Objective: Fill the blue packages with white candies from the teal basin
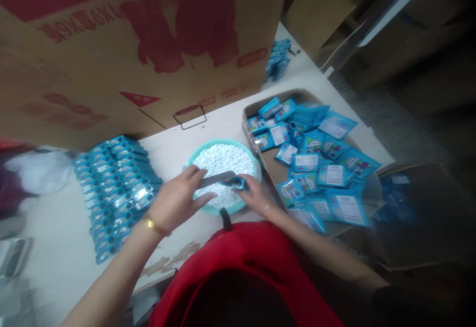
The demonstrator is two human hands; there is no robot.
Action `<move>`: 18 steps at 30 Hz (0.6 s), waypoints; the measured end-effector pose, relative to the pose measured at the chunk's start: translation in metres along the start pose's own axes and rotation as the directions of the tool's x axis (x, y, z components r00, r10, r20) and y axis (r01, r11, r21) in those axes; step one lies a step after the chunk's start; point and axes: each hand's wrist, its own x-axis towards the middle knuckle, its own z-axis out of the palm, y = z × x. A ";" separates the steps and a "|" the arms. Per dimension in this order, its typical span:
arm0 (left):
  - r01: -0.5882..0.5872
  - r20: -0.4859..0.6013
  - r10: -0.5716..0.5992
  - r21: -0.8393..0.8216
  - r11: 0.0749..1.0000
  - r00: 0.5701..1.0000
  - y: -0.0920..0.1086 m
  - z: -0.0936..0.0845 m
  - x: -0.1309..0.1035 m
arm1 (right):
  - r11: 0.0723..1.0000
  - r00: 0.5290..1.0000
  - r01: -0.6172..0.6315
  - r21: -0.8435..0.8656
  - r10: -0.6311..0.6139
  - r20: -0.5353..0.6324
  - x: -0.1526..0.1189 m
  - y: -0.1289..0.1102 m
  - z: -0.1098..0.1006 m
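My left hand (178,195), with a gold bracelet at the wrist, reaches over the left side of a turquoise bowl (189,158). Its fingers are closed on a grey flat tool (217,179) whose far end points right; the exact kind is blurred. At the bowl's right side my right hand (255,195) pinches a small blue packet (237,184), right at the tip of the grey tool. Many small white pellets (223,158) fill the bowl under both hands.
Rows of stacked blue packets (115,188) stand left on the white table (55,223). A cardboard box (267,161) of loose filled blue packets (332,174) sits right. A large printed carton (111,54) walls off the back. More blue packets (278,59) lie behind it.
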 end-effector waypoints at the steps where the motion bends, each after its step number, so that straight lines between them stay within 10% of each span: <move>1: -0.017 -0.059 0.012 -0.092 0.996 0.998 -0.009 0.010 -0.001 | 0.999 1.000 -0.012 0.046 0.012 0.004 -0.001 -0.004 0.001; 6: -0.156 -0.147 0.110 -0.344 0.926 0.983 -0.024 0.067 0.001 | 0.987 0.989 -0.001 0.164 -0.023 0.143 0.002 -0.030 0.008; 9: -0.119 -0.088 0.092 -0.385 0.915 0.992 -0.020 0.073 -0.009 | 0.991 0.972 0.087 0.103 -0.107 0.208 0.013 -0.031 -0.010; 13: 0.061 -0.252 -0.162 -0.366 0.929 0.954 -0.035 0.059 -0.048 | 0.957 0.999 -0.039 -0.289 0.041 -0.001 0.030 -0.002 -0.088; 18: 0.420 -0.388 -0.511 -0.298 0.857 0.767 -0.083 0.081 -0.118 | 0.673 0.944 -0.261 -0.692 0.329 -0.036 0.025 0.087 -0.178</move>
